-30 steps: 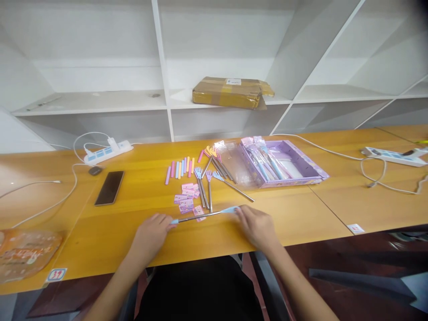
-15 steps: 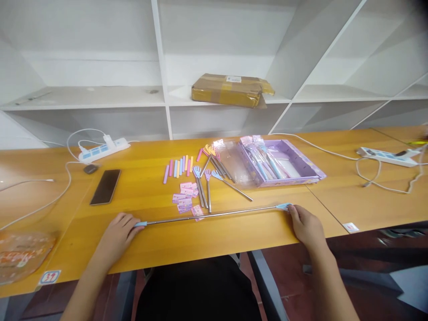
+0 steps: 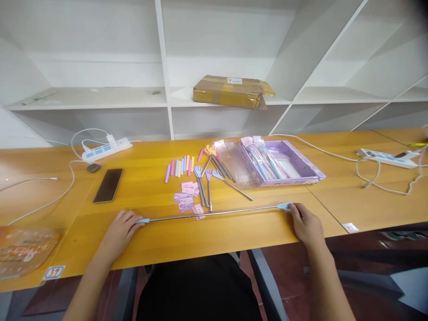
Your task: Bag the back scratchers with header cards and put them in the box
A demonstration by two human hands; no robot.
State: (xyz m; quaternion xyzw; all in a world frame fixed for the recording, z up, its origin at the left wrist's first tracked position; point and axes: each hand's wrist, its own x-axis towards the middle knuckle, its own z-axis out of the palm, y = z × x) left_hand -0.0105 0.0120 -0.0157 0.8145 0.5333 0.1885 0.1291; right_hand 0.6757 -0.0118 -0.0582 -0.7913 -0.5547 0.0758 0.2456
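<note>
A telescopic back scratcher (image 3: 214, 213), drawn out long, lies across the front of the table between my hands. My left hand (image 3: 123, 229) is closed round its light-blue handle. At the other end, my right hand (image 3: 306, 223) pinches the blue claw head. Beyond the rod lie several shorter back scratchers (image 3: 209, 189) with blue, purple, pink and yellow heads and bare metal shafts. Coloured handle sleeves (image 3: 179, 167) stand in a row left of them. Small pink and purple cards (image 3: 186, 196) are scattered nearby, one of them touching or just under the rod.
A purple box (image 3: 290, 178) holds bagged back scratchers, with clear plastic bags (image 3: 230, 162) beside it. On the left are a phone (image 3: 108, 185), a power strip (image 3: 107, 150) and an orange bag (image 3: 26, 252). Another power strip (image 3: 388, 157) lies right. A cardboard box (image 3: 230, 91) rests on the shelf.
The view has shifted slightly, so things at the left appear a little further right. Both hands keep their hold on the extended back scratcher, which has hardly moved.
</note>
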